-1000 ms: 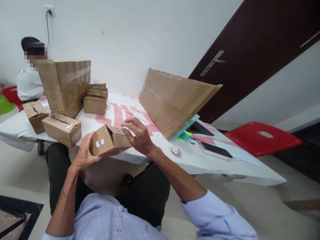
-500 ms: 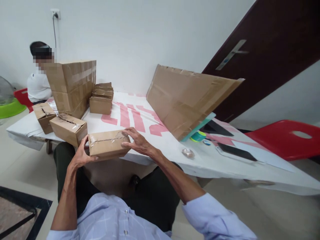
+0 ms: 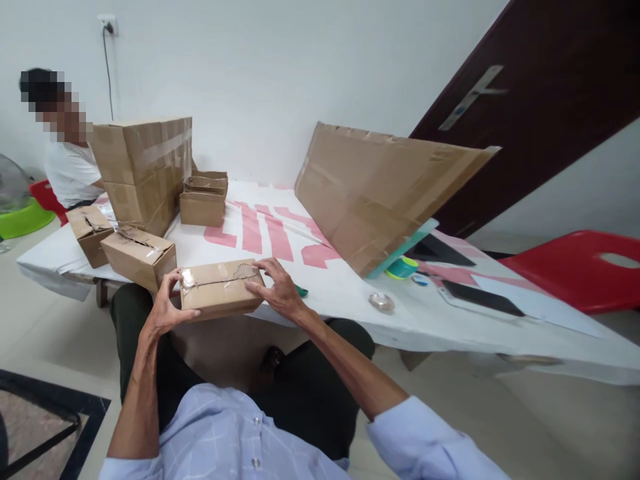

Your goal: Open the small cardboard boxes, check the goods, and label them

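A small cardboard box [image 3: 220, 287] with clear tape and a ragged seam along its top is held at the table's near edge. My left hand [image 3: 166, 307] grips its left end, fingers behind and thumb along the front. On its right end lies my right hand [image 3: 280, 290], thumb and fingers closed on the top corner. Just beyond that hand, a small green item [image 3: 301, 291] shows partly; its kind is hidden. Left of the held box stands a similar taped box [image 3: 140, 252], with another box [image 3: 90, 235] behind it.
Tall stacked cartons [image 3: 150, 173] and open small boxes [image 3: 203, 208] stand at the back left. A cardboard panel [image 3: 385, 193] leans on the right, near a tape roll [image 3: 401, 268], a clear-wrapped item [image 3: 381, 302] and a dark phone-like slab [image 3: 483, 298]. A person [image 3: 70, 163] sits at far left.
The green item now shows beside my right hand. At far left, the person has leaned left and forward. The view has shifted slightly; both hands keep their hold on the box.
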The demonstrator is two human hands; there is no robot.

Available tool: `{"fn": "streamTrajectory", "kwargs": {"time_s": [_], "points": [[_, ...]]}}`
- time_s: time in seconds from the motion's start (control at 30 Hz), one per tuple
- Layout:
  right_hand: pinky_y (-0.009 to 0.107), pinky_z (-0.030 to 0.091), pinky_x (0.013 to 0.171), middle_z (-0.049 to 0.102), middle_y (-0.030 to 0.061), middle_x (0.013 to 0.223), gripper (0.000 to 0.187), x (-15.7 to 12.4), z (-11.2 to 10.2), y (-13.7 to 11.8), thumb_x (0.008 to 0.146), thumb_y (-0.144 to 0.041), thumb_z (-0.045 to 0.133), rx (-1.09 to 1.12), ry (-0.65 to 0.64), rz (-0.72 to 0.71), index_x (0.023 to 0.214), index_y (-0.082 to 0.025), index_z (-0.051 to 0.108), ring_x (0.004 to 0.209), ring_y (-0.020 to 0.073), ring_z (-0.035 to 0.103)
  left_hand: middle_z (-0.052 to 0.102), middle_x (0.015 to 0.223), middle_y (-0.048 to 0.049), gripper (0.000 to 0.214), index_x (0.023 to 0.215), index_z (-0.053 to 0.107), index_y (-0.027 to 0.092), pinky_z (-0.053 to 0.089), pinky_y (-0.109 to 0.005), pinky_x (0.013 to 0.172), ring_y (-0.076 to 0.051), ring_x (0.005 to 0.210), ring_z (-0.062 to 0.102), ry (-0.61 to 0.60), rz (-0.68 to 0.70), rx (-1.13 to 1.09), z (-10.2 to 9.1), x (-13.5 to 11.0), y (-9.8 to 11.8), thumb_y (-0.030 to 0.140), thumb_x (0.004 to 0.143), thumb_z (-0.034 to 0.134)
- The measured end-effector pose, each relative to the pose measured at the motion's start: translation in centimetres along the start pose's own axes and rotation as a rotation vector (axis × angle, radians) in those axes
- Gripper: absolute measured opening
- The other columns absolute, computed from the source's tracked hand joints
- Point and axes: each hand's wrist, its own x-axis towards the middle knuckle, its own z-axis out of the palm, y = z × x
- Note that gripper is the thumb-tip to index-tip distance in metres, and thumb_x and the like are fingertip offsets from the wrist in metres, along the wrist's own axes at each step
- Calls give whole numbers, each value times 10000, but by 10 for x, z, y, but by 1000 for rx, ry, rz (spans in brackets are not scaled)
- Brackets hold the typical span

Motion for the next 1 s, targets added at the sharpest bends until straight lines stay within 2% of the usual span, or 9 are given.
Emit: {"fn": "streamTrajectory", "kwargs": {"time_s": [0.23, 0.4, 0.6, 0.77, 0.87, 1.0], "points": [[489, 572, 967, 687, 83, 1182, 334, -7, 9, -5, 871, -327, 721, 57, 97, 36, 1196, -263, 678, 1155, 299, 642, 429, 1553, -146, 680, 1213, 622, 242, 421, -536, 1206, -395, 1540, 385, -44, 57, 157, -3, 3, 2, 443, 651, 949], [519, 572, 981, 701, 88, 1138, 308, -14, 17, -4, 869, -372, 719, 86, 146, 49, 1151, -252, 699, 1101, 306, 662, 405, 1594, -191, 944, 1332, 497, 244, 411, -548, 1217, -399, 1521, 422, -13, 38, 75, 2, -2, -4, 539, 584, 991], [563, 565, 1022, 742, 105, 1136, 366, -21, 22, 2, 844, -455, 720, 102, 166, 136, 1141, -241, 733, 1075, 321, 690, 433, 1626, -224, 880, 1121, 442, 250, 393, -539, 1225, -398, 1510, 462, 68, 7, 8, 10, -14, -6, 572, 531, 1010], [583, 527, 1102, 769, 110, 1138, 413, -23, 24, 0, 826, -472, 729, 174, 164, 223, 1154, -222, 754, 1138, 328, 712, 414, 1658, -235, 831, 1036, 427, 256, 376, -533, 1236, -389, 1537, 442, 74, 11, -45, 12, -16, -8, 579, 536, 1007], [587, 536, 1091, 786, 119, 1123, 493, -24, 28, 0, 814, -480, 743, 239, 179, 271, 1222, -203, 734, 1103, 326, 738, 403, 1666, -234, 793, 1006, 457, 246, 375, -532, 1236, -398, 1549, 423, 51, 22, -20, 11, -15, -9, 583, 539, 1003], [537, 595, 1002, 779, 139, 1183, 570, -24, 27, 2, 841, -518, 735, 279, 186, 317, 1314, -204, 690, 1079, 317, 751, 431, 1630, -220, 762, 1048, 532, 223, 368, -553, 1243, -403, 1516, 453, 42, 39, 52, 7, -14, -8, 583, 560, 993]]}}
